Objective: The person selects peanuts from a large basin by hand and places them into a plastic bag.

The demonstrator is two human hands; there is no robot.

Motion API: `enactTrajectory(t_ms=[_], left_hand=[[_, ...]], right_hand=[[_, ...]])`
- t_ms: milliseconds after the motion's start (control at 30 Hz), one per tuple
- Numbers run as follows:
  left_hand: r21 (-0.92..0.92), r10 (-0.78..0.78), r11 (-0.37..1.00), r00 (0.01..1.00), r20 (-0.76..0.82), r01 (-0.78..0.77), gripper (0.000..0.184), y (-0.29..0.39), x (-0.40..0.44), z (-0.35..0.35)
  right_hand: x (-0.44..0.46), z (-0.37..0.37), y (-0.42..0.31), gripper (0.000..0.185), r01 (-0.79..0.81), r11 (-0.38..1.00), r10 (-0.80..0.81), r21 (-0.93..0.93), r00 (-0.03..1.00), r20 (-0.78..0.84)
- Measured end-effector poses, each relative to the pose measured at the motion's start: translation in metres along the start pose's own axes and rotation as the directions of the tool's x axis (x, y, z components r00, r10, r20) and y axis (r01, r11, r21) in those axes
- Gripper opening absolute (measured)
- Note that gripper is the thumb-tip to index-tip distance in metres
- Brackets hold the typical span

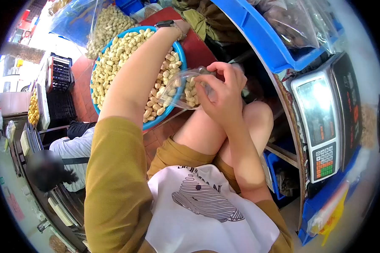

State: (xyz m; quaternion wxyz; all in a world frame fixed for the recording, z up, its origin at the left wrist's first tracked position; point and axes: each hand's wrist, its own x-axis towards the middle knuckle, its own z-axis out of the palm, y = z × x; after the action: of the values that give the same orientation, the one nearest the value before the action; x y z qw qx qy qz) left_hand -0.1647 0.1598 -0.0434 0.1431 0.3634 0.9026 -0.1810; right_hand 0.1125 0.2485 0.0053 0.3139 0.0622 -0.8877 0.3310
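Note:
My right hand [223, 90] pinches the edge of a clear plastic bag [179, 84], its fingers bent. Some peanuts [191, 93] sit inside this bag, whose mouth hangs over the rim of a round blue basin [182, 57]. The basin is heaped with unshelled peanuts [118, 52]. Stretched across the basin, my left arm ends beyond its far rim; my left hand [183, 26] is there, with a dark watch [164, 23] and a bracelet at the wrist. Its fingers are hidden from view.
A larger clear bag of peanuts [112, 25] stands behind the basin. At right are a digital scale [318, 122] and a blue tray [278, 55] with bagged goods. Another person [74, 147] sits at left, near black crates [60, 74]. Under the basin is a red surface [196, 50].

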Motion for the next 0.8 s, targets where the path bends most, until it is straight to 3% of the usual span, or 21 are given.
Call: enactTrajectory(t_ms=[67, 167, 267, 333, 433, 567, 633, 700, 800], left_hand=[[-0.026, 0.0, 1.0, 0.995, 0.097, 0.002, 0.03, -0.005, 0.002, 0.0], [-0.429, 0.082, 0.9, 0.997, -0.015, -0.081, 0.037, -0.023, -0.017, -0.009], [-0.457, 0.057, 0.857, 0.926, -0.373, -0.237, 0.036, -0.042, -0.054, -0.006], [-0.534, -0.055, 0.809, 0.874, -0.483, -0.244, 0.034, -0.048, -0.107, -0.004], [-0.582, -0.285, 0.795, 0.742, -0.607, -0.17, 0.029, -0.051, -0.189, 0.016], [-0.709, -0.678, 0.687, 0.491, -0.547, 0.158, 0.024, -0.036, -0.259, 0.068], [-0.736, -0.75, 0.637, 0.406, -0.523, 0.228, 0.03, -0.016, -0.274, 0.096], [-0.612, -0.685, 0.728, 0.346, -0.641, 0.309, 0.038, -0.002, -0.278, 0.12], [-0.602, -0.7, 0.714, 0.366, -0.613, 0.359, 0.038, 0.008, -0.28, 0.12]], right_hand=[[0.001, -0.002, -0.002, 0.012, -0.005, 1.0, 0.005, -0.008, 1.0, 0.017], [0.001, -0.003, -0.002, 0.009, -0.019, 1.0, 0.02, -0.021, 0.999, 0.025], [0.001, -0.003, 0.002, 0.008, -0.019, 1.0, 0.02, -0.024, 0.999, 0.037], [-0.001, -0.001, 0.005, 0.008, -0.021, 1.0, 0.021, -0.006, 0.998, 0.051], [0.0, 0.001, 0.003, 0.009, -0.015, 1.0, 0.014, 0.025, 0.999, 0.044], [-0.001, 0.008, 0.002, 0.015, -0.006, 0.997, 0.001, 0.071, 0.998, 0.066], [-0.002, 0.012, -0.001, 0.018, -0.012, 0.997, 0.006, 0.078, 0.997, 0.076], [-0.003, 0.016, -0.002, 0.019, -0.017, 0.996, 0.011, 0.085, 0.997, 0.077], [-0.006, 0.018, 0.0, 0.018, -0.047, 0.995, 0.04, 0.092, 0.996, 0.076]])
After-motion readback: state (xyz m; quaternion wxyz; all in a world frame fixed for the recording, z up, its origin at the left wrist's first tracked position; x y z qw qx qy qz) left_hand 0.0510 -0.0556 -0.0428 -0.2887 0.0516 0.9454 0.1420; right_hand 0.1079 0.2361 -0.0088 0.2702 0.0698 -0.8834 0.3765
